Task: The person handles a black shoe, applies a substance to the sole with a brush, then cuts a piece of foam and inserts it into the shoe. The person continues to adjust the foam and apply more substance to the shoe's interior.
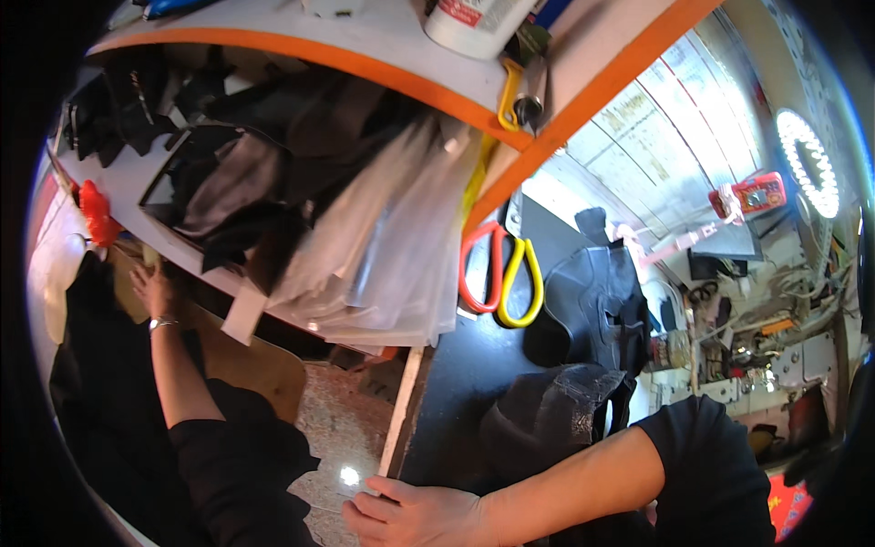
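My left hand (153, 290), with a bracelet at the wrist, reaches out at the far left below the shelf's front edge. Its fingers are stretched out beside dark cloth (87, 337), near a small pale thing, and I cannot tell whether they touch it. At the bottom centre my right hand (415, 512) lies over the edge of the black tabletop (456, 401). Those fingers are loosely bent past the pale edge strip (404, 410), with nothing seen in them. Beyond my right forearm sits a dark padded fabric piece (547, 415), next to a shaped black piece (592, 301).
Orange-edged shelving (365, 73) holds black fabric pieces (237, 182) and clear plastic bags (383, 237) hanging over its front. Scissors with red and yellow handles (499, 278) hang above the tabletop. A phone on a stand (752, 194) and a ring light (808, 164) stand right.
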Tool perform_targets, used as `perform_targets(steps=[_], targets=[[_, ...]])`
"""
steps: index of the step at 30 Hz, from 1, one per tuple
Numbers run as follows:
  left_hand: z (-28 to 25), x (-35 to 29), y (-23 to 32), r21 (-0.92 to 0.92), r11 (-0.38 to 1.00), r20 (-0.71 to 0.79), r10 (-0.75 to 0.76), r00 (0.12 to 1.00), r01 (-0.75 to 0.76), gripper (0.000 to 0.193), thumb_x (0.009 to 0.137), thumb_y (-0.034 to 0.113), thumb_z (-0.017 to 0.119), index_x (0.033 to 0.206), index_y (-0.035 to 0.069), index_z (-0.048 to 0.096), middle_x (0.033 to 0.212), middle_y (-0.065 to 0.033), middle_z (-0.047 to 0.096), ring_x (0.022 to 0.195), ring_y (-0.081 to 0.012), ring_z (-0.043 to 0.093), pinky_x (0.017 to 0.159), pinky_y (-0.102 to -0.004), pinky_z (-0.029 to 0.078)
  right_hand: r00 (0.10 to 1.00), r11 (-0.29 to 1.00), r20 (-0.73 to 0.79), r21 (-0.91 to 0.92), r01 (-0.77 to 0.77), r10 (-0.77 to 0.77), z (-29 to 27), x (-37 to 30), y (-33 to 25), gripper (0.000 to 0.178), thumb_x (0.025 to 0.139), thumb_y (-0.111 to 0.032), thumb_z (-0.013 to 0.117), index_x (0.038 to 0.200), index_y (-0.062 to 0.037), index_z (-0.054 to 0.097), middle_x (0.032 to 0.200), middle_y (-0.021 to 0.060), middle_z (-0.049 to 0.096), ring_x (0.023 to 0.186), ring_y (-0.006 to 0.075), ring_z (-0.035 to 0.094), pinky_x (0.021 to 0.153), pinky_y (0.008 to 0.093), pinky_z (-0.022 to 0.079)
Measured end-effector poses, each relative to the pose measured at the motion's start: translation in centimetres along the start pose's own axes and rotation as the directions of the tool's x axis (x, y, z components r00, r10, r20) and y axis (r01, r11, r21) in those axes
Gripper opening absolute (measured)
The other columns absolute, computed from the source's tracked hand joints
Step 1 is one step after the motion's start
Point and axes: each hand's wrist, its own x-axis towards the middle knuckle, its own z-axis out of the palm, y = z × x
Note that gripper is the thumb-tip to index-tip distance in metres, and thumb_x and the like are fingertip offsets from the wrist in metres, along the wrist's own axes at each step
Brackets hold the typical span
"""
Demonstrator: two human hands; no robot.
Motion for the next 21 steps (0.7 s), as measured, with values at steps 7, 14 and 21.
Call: perform_targets(steps=[7, 14, 21], targets=[[6.0, 0.0, 0.1, -0.133, 0.989, 0.343, -0.017, 0.939, 0.066, 0.039, 0.088, 0.031, 0.063, 0.122, 0.012, 0.059, 0.121, -0.0134, 0.055, 0.112, -0.026, 0.051, 0.088, -0.0412, 0.044, 0.999, 1.0, -0.041, 0.003, -0.015, 0.015, 0.1, 0.2, 0.2, 0.022, 0.079, -0.027, 0.052, 0.085, -0.0107, 0.066, 0.104, 0.0079, 0.062, 0.096, 0.022, 0.057, 0.091, 0.0428, 0.039], [7.5, 1.2, -1.2, -0.364, 0.919, 0.416, 0.011, 0.909, 0.155, 0.033, 0.089, 0.028, 0.064, 0.114, 0.008, 0.063, 0.108, -0.0102, 0.062, 0.097, -0.0205, 0.057, 0.08, -0.0351, 0.046, 0.999, 1.0, -0.026, 0.006, -0.02, 0.02, -0.2, 0.4, 0.4, 0.021, 0.078, -0.027, 0.052, 0.083, -0.0105, 0.066, 0.102, 0.008, 0.062, 0.095, 0.0222, 0.057, 0.092, 0.0415, 0.039], [-7.2, -1.2, -1.1, -0.882, -0.023, 0.403, -0.555, 0.728, 0.471, 0.021, 0.092, 0.019, 0.065, 0.09, -0.001, 0.062, 0.077, 0.0003, 0.058, 0.066, -0.01, 0.05, 0.06, -0.0264, 0.042, 0.995, 0.997, 0.096, 0.075, 0.002, -0.009, -0.3, 0.1, 0.1, 0.025, 0.081, -0.029, 0.057, 0.092, -0.0081, 0.066, 0.103, 0.0101, 0.064, 0.1, 0.0258, 0.057, 0.093, 0.0434, 0.04]])
